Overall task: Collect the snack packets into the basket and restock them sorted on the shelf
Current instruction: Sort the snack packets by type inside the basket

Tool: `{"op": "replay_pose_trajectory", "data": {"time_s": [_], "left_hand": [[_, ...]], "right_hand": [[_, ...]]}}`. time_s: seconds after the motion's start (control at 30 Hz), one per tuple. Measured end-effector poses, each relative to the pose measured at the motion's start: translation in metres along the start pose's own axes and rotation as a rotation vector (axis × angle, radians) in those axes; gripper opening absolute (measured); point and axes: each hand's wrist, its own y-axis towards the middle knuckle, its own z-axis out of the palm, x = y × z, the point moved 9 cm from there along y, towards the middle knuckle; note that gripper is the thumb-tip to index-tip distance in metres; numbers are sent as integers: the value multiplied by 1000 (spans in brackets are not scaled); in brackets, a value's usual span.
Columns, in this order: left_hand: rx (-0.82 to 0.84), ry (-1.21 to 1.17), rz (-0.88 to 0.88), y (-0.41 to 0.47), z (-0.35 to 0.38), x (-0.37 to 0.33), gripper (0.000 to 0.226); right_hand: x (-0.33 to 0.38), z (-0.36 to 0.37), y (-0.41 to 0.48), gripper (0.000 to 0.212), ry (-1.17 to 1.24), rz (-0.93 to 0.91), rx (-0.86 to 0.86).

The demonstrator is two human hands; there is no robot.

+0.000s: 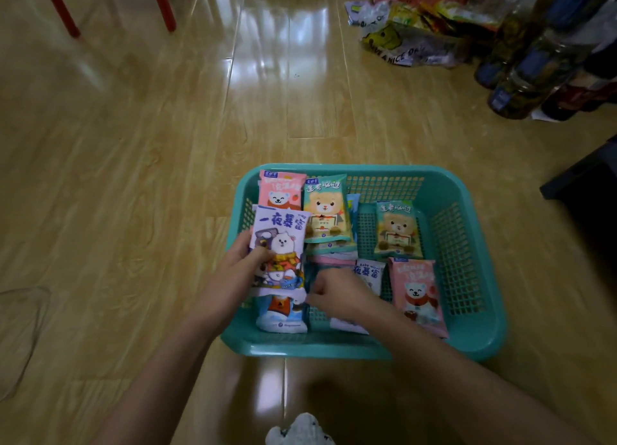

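Teal basket (480, 341) sits on the wood floor (133, 144) with snack packets lying inside it. Your left hand (240, 261) pinches a purple packet (280, 231) over the basket's left side, thumb on its face. Your right hand (337, 294) is inside the basket, fingers curled, just beside a second purple packet (370, 274); you cannot tell whether it grips anything. A green packet (397, 231) and a pink packet (415, 294) lie to its right.

Left hand (241, 261) and right hand (339, 294), fingers (317, 289) curled.
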Motion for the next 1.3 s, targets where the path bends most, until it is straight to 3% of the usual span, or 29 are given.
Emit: {"op": "replay_pose_trajectory", "data": {"time_s": [0.13, 0.37, 0.47, 0.57, 0.7, 0.77, 0.83, 0.9, 1.0, 1.17, 1.3], "left_hand": [[121, 124, -47, -6, 42, 16, 11], [251, 171, -243, -2, 115, 70, 7], [214, 236, -243, 5, 127, 82, 5], [193, 527, -182, 13, 130, 83, 17], [206, 1235, 27, 16, 134, 61, 41], [188, 1338, 98, 12, 126, 41, 41], [75, 1342, 187, 9, 106, 11, 31], [-146, 1300, 303, 8, 75, -27, 24], [-401, 1109, 397, 20, 30, -65, 29], [-329, 1011, 211, 81, 5, -51, 65], [-280, 904, 109, 97, 2, -34, 74]], "right_hand": [[-38, -49, -34, 18, 57, 9, -89], [-123, -116, -58, 17, 102, 175, -327], [-132, -128, -62, 18, 68, 184, -370], [-131, -134, -62, 19, 61, 179, -385], [-110, -139, -58, 20, 64, 126, -403], [-93, -139, -54, 20, 45, 92, -407], [-74, -137, -47, 19, 11, 51, -402], [-52, -135, -38, 19, -37, -6, -403], [-24, -134, -19, 28, -67, -61, -463], [-3, -122, 14, 63, -39, 36, -520], [0, -117, 27, 80, -3, 103, -556]]}}
